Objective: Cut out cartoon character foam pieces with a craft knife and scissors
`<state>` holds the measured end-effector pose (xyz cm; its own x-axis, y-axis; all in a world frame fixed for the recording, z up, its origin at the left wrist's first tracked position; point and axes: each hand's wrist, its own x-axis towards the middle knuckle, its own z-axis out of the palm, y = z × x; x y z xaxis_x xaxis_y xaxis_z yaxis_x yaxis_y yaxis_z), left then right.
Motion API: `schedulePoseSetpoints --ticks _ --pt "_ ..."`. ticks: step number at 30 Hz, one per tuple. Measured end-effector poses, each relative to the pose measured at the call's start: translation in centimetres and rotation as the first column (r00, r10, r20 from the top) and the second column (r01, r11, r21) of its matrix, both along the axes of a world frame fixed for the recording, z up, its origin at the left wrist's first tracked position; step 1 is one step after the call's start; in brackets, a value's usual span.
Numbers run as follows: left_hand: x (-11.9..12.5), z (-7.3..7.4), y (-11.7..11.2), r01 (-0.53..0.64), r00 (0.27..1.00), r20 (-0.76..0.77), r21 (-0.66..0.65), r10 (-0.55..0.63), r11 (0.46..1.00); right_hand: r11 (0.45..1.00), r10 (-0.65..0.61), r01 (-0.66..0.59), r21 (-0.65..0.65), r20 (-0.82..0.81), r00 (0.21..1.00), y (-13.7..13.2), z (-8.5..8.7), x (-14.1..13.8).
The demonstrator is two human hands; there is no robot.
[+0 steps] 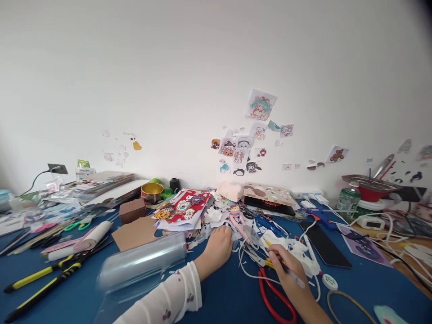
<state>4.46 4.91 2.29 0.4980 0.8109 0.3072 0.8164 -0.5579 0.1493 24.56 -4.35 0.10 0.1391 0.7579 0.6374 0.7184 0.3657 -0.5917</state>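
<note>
My left hand [218, 249] lies knuckles-up on the blue table [229, 297], fingers curled into a heap of white paper scraps [216, 216]; what it holds, if anything, is hidden. A white sleeve with small cherries covers that forearm. My right hand [286, 270] is closed round a thin clear-barrelled pen [293, 275], tip toward small paper cut-outs [297, 249]. Red-handled pliers [273, 297] lie just left of that hand.
A clear plastic roll [141, 265], brown card [135, 231], sticker sheets [184, 204], yellow-and-black handled tools [43, 276], green scissors [77, 225] and a black phone [324, 245] crowd the table. White cables, a green can [347, 200] and a red stand [371, 189] sit right. Stickers dot the wall.
</note>
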Motion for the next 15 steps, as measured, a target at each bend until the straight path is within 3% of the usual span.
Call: schedulePoseSetpoints --ticks 4,10,15 --pt "0.8 1.1 3.5 -0.062 0.997 -0.040 0.008 0.062 0.998 0.998 0.057 -0.056 -0.026 0.038 0.998 0.9 0.5 0.0" --pt "4.3 2.5 8.4 -0.096 0.988 -0.125 0.003 0.096 0.995 0.996 0.092 -0.091 -0.014 0.081 0.992 4.4 3.0 0.0" --pt "7.0 2.7 10.9 -0.086 0.970 -0.226 0.000 0.084 0.996 0.995 0.096 -0.099 0.032 0.095 0.991 6.3 2.2 0.7"
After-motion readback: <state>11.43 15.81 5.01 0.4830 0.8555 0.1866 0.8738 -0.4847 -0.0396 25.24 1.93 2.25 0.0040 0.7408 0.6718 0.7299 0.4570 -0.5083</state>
